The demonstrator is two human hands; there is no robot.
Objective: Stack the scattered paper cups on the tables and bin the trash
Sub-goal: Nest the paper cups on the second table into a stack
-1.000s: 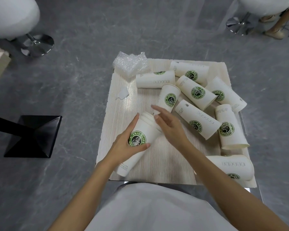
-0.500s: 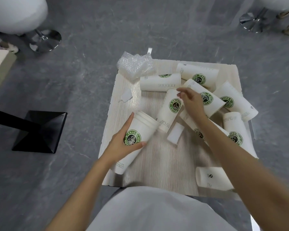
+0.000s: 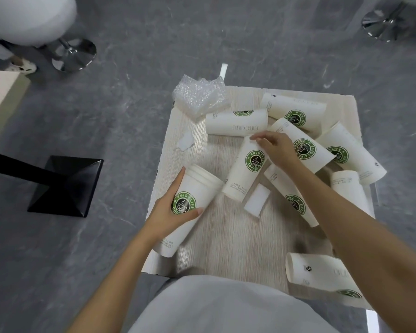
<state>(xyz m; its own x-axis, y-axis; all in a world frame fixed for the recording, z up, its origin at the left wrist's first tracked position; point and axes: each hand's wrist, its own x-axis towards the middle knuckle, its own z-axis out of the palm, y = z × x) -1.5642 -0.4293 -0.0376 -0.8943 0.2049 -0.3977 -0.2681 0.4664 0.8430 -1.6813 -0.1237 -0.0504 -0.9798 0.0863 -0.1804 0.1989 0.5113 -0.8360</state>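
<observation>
Head view: left grip [image 3: 171,212] clenched round cup stack [image 3: 197,186], tilted at the desk's [image 3: 226,248] left edge. Right grip [image 3: 276,149] touches loose cup [image 3: 247,169] mid-desk; I cannot tell if it's pinched. Risk, I judge: lifting it nudges leaning neighbours, rolling them off.

The white paper cups [image 3: 235,122] carry a round green logo with a black centre and white lettering. The square wooden counter [image 3: 226,236] is pale beige with fine grain streaks. The crumpled bubble wrap [image 3: 199,97] is clear and dimpled. The stone floor [image 3: 130,116] is grey, veined like marble.
</observation>
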